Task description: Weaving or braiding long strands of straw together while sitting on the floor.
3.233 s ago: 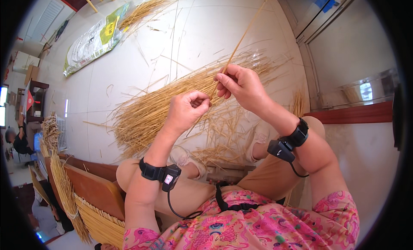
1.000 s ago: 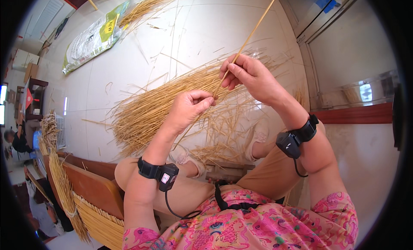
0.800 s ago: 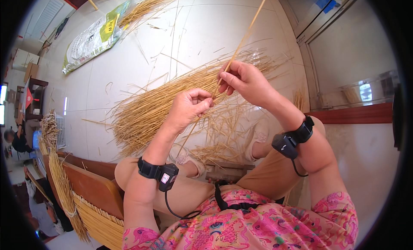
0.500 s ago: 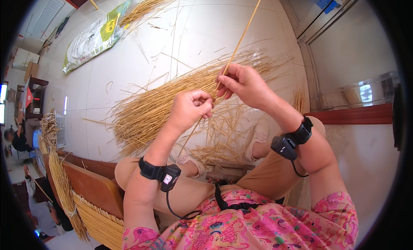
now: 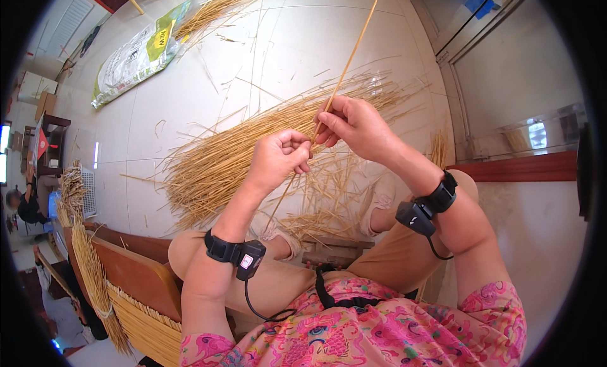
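A single long straw stalk [image 5: 354,51] slants up and away from between my hands, its thinner lower end running down toward my left shoe. My right hand [image 5: 351,122] pinches it between thumb and fingers. Just below and to the left, my left hand [image 5: 281,156] is closed on the same stalk near the fingertips. Beneath both hands a wide heap of golden straw [image 5: 221,158] lies on the tiled floor. Shorter loose bits of straw [image 5: 322,209] are scattered between my feet.
A white and green printed sack [image 5: 136,57] with straw [image 5: 215,13] at its mouth lies at the far left. On my left stands a wooden bench [image 5: 136,266] with tied straw bundles [image 5: 95,272]. Glass doors [image 5: 518,82] are at the right. Other people sit at the far left.
Both hands have barely moved; the stalk's upper end has shifted slightly left. At the far left, a person's arm or held item has moved a little.
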`<state>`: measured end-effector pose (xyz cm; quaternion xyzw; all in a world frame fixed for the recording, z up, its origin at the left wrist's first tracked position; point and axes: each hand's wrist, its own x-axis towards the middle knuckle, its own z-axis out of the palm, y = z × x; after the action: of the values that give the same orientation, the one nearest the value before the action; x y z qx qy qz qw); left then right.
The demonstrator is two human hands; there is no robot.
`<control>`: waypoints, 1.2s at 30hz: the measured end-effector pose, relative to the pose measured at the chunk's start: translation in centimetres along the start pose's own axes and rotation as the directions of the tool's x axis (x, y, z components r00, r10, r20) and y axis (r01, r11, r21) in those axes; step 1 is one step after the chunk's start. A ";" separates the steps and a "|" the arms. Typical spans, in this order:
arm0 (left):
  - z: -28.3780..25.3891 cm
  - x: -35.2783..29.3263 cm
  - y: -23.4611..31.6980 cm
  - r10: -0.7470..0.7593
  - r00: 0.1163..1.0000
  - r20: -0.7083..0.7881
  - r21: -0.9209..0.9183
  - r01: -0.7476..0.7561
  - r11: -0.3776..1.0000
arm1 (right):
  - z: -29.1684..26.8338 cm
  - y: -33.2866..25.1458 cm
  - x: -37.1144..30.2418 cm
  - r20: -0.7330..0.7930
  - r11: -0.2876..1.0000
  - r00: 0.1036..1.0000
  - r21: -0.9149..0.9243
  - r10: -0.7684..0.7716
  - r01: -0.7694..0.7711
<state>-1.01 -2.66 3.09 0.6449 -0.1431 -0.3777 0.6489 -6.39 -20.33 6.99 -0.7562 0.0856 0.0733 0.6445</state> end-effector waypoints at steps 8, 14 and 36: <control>-0.3 0.0 -0.1 0.029 0.998 0.047 0.032 -0.031 0.999 | 0.2 -0.1 -0.2 0.032 1.000 0.999 -0.013 -0.004 0.005; -0.6 0.4 -0.6 -0.005 1.000 0.030 0.042 0.004 0.999 | 0.6 0.2 -0.2 0.027 1.000 0.999 -0.004 -0.018 0.018; 0.0 0.1 0.3 -0.011 0.999 0.051 0.006 0.010 1.000 | -1.3 -1.0 -0.4 0.094 0.991 0.988 -0.043 -0.120 0.124</control>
<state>-0.84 -2.73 3.33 0.6377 -0.1573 -0.3970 0.6411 -6.52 -21.43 8.28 -0.7715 0.0079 0.0702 0.6324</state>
